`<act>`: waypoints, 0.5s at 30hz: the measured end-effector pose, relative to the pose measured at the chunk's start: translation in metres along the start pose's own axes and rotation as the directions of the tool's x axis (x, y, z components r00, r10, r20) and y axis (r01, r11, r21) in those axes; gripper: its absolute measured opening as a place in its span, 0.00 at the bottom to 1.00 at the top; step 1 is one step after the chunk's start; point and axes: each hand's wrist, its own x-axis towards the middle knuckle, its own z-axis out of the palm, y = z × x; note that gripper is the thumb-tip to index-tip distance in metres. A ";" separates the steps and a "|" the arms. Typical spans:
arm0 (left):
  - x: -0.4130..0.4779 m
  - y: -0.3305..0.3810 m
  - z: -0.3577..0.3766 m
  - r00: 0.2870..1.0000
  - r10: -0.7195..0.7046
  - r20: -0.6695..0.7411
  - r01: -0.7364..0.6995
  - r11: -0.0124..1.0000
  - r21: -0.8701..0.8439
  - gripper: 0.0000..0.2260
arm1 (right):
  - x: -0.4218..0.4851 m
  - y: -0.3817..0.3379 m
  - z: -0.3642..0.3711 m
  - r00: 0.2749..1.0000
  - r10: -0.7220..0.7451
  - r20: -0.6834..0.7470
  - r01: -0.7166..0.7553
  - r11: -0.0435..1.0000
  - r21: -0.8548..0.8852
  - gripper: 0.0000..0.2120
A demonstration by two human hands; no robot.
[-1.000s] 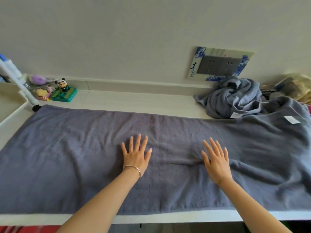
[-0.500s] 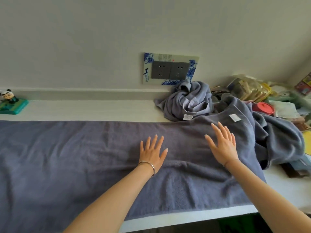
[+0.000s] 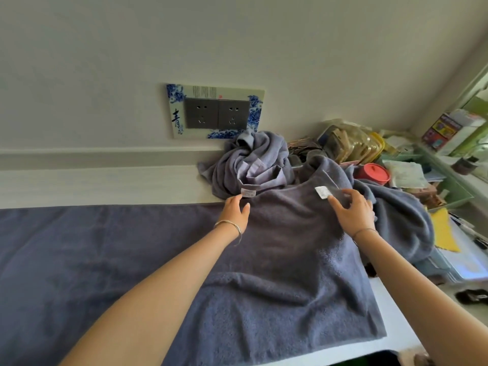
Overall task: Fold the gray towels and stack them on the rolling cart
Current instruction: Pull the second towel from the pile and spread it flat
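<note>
A large gray towel (image 3: pixel 277 260) lies spread along the white counter (image 3: pixel 105 186), and its right end rides up over clutter. My left hand (image 3: pixel 235 211) rests flat on its far edge, fingers straight. A crumpled second gray towel (image 3: pixel 250 165) lies just beyond, and my fingertips are close to its white label. My right hand (image 3: pixel 353 211) is on the spread towel's raised far right part, beside that towel's white label (image 3: pixel 322 192). Its fingers are bent around a fold of the cloth. No rolling cart is in view.
A wall socket plate (image 3: pixel 215 112) with blue decoration sits behind the crumpled towel. Clutter fills the right end of the counter: a red lidded container (image 3: pixel 372 173), clear packets (image 3: pixel 353 142), papers and a yellow cloth (image 3: pixel 445 229). The counter's front edge (image 3: pixel 343 359) runs just below the towel.
My view has swung right. Both hands left the towel's middle and moved to its far right part. The right hand went from flat to fingers bent at the label.
</note>
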 end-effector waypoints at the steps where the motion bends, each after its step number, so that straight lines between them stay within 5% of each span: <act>1: 0.006 0.004 0.003 1.000 -0.001 -0.007 0.001 1.000 0.007 0.21 | 0.004 0.002 -0.002 1.000 -0.001 0.003 0.001 0.998 0.071 0.19; 5: 0.019 -0.002 0.012 0.999 -0.008 -0.039 0.011 0.996 0.094 0.17 | 0.004 0.005 -0.011 0.992 -0.118 -0.041 0.125 0.958 0.259 0.06; 9: 0.014 -0.008 0.006 0.971 0.194 -0.139 -0.184 0.980 0.082 0.01 | 0.002 0.013 -0.021 0.979 -0.187 -0.082 0.203 0.924 0.324 0.03; 15: 0.027 0.048 -0.018 0.852 0.344 -0.396 -0.372 0.928 0.006 0.04 | 0.031 0.019 -0.036 0.985 -0.096 -0.145 0.139 0.936 0.323 0.06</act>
